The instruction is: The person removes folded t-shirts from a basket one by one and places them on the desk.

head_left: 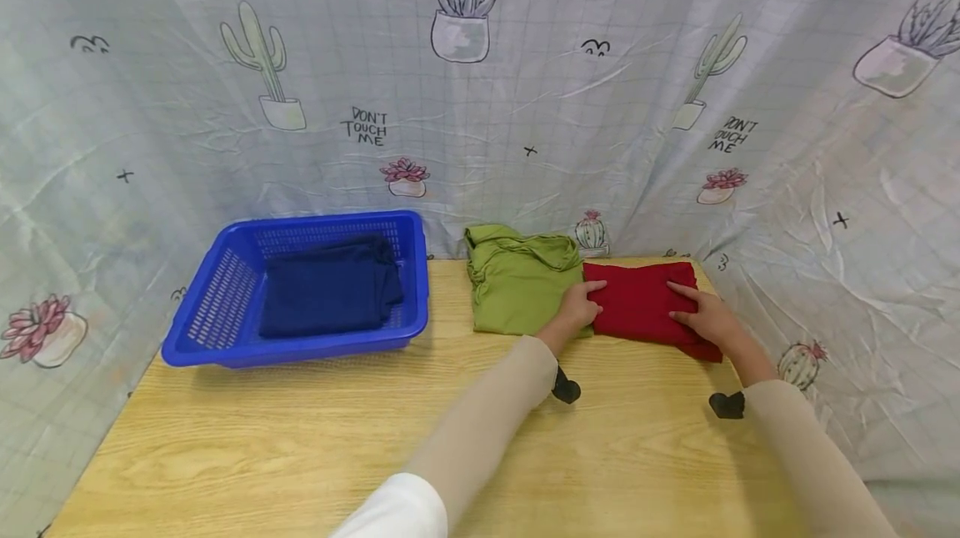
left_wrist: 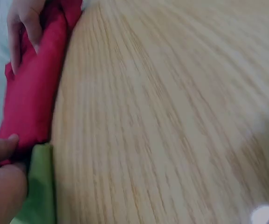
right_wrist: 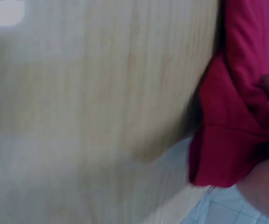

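Note:
A folded red garment [head_left: 641, 302] lies at the right end of the table, with a loose flap at its near right corner. At its left end my left hand [head_left: 579, 309] pinches the edge, thumb and finger on the cloth in the left wrist view. My right hand [head_left: 708, 321] grips the right end, with its fingers reaching over the top. In the right wrist view a loose fold [right_wrist: 223, 135] hangs out past the table edge beside that hand. Left of it, a folded green garment [head_left: 517, 284] touches the red one, partly covered by my left hand.
A blue plastic basket [head_left: 300, 346] stands at the back left, holding a folded navy garment [head_left: 322, 288]. The wooden table [head_left: 300, 438] reaches back to a printed curtain [head_left: 510, 104], which also hangs along both sides.

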Demonstrator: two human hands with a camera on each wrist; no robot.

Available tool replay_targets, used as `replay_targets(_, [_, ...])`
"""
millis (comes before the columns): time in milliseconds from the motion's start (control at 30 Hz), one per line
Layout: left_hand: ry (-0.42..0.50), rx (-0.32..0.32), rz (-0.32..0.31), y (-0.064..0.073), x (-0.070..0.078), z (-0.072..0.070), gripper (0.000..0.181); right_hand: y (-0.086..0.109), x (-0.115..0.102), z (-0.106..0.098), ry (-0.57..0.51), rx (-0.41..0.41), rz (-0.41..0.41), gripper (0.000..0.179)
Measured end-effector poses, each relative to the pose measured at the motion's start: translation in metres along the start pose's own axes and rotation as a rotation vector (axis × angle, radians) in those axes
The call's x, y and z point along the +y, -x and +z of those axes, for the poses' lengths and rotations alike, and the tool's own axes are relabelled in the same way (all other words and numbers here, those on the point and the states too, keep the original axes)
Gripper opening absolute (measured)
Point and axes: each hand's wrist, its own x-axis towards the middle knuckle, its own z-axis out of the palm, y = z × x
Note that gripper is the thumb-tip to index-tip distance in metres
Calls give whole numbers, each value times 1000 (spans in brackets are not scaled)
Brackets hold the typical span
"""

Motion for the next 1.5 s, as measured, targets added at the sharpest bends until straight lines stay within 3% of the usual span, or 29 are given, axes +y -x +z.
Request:
replay_targets(67, [39, -6, -25, -1, -3, 1, 56, -1, 2, 2, -60, -23, 26, 68])
replay_targets(167, [84, -1, -15, 1, -5, -1, 53, 0, -1, 0, -109, -31, 51, 68])
replay_targets(533, [38, -28, 17, 4, -9, -3, 43, -1, -2, 0, -65, -16, 97, 67])
replay_targets(767, [47, -5, 14, 6, -3, -10, 44, -1, 2, -1, 20, 7, 56, 65])
replay_targets(867, [64, -24, 35, 11, 2, -22, 45, 2, -3, 2, 116, 34, 17, 62])
replay_targets(933, [24, -50, 66, 17, 7, -33, 45, 6, -10, 4, 202, 75, 10, 60])
replay_targets(1033, [-28, -88, 129, 30, 17, -53, 46, 13, -26, 6, 326, 128, 38, 58])
replay_targets(1133, [-86, -107, 203, 45, 28, -73, 46, 18, -47, 10, 379, 177, 62, 56])
replay_targets(1333, [-161, -104, 345, 74, 45, -112, 43, 22, -95, 19, 361, 224, -63, 53])
replay_targets(1500, [-187, -65, 431, 96, 46, -141, 41, 20, -128, 28, 289, 236, -199, 51])
